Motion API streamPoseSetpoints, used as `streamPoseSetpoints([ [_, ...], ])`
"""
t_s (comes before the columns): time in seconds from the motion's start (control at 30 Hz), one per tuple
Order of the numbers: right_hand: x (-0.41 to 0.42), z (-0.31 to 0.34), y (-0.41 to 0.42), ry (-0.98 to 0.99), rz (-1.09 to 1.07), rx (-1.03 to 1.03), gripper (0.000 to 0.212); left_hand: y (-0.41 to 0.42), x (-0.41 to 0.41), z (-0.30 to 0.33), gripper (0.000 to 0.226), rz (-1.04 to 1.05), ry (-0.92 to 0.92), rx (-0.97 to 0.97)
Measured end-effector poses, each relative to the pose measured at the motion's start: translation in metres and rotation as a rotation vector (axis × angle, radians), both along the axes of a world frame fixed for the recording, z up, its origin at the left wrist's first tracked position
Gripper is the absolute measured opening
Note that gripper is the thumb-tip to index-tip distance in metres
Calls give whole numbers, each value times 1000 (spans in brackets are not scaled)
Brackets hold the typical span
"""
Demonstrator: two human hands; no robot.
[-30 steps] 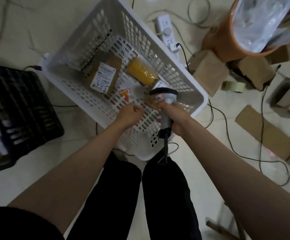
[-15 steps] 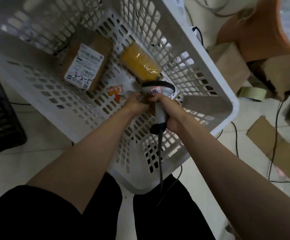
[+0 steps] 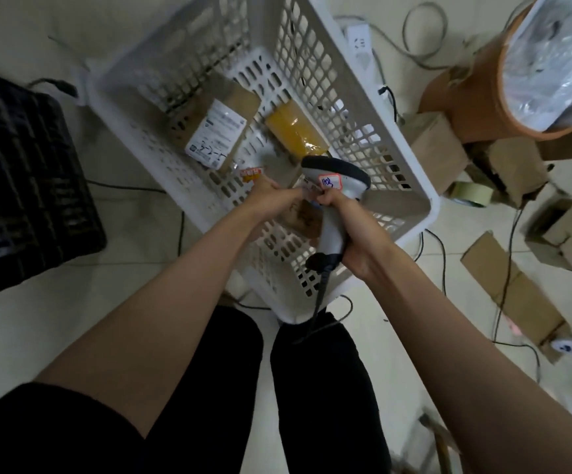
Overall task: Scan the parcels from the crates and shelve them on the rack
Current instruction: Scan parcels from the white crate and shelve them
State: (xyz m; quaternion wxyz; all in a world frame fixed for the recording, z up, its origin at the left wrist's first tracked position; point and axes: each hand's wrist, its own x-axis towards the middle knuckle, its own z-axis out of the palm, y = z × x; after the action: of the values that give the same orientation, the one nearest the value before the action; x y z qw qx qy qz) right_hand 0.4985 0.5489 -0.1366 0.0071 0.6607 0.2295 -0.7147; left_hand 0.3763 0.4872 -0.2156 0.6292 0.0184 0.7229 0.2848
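Note:
A white perforated crate (image 3: 411,179) sits on the floor in front of my legs. Inside lie a brown box with a white label (image 3: 218,130), a yellow taped parcel (image 3: 295,130) and a small brown parcel (image 3: 307,218) with handwriting. My left hand (image 3: 272,196) grips the small brown parcel's upper edge. My right hand (image 3: 353,230) is closed around the grey handheld scanner (image 3: 334,193), whose head hangs just above that parcel. Part of the small parcel is hidden behind the hands and the scanner.
A black crate (image 3: 21,186) stands at the left. An orange bin (image 3: 476,97) with a plastic liner, several cardboard boxes (image 3: 438,148), a tape roll (image 3: 472,195), flattened cardboard (image 3: 517,295), a power strip (image 3: 360,42) and cables lie at the right.
My left hand went from the crate floor onto the small brown parcel and took hold of it. The scanner in my right hand came closer over the parcel. The view swung.

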Motion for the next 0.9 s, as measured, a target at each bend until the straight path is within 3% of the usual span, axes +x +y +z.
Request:
streamPoseSetpoints([
  [0.07, -8, 34, -8, 9, 20, 22, 20, -12, -11, 41, 34, -1, 35, 29],
  [0.13, -18, 72, -16, 13, 70, 48, 28, -28, -23, 82, 27, 25, 61, 74],
  [0.27, -43, 159, -32, 40, 150, 62, 27, -67, -50, 177, 38, 119, 112, 122],
  [0.4, -74, 258, -52, 124, 181, 56, 20, -117, -78, 273, 31, 180, 178, 151],
  [0.5, -102, 335, -73, 201, 244, 79, 32, -153, -95, 352, 34, 260, 218, 151],
  [0.7, -156, 476, -128, 319, 434, 112, 32, -225, -119, 500, 42, 474, 395, 180],
  [0.9, -192, 576, -174, 531, 686, 93, 36, -300, -118, 608, 42, 653, 590, 163],
])
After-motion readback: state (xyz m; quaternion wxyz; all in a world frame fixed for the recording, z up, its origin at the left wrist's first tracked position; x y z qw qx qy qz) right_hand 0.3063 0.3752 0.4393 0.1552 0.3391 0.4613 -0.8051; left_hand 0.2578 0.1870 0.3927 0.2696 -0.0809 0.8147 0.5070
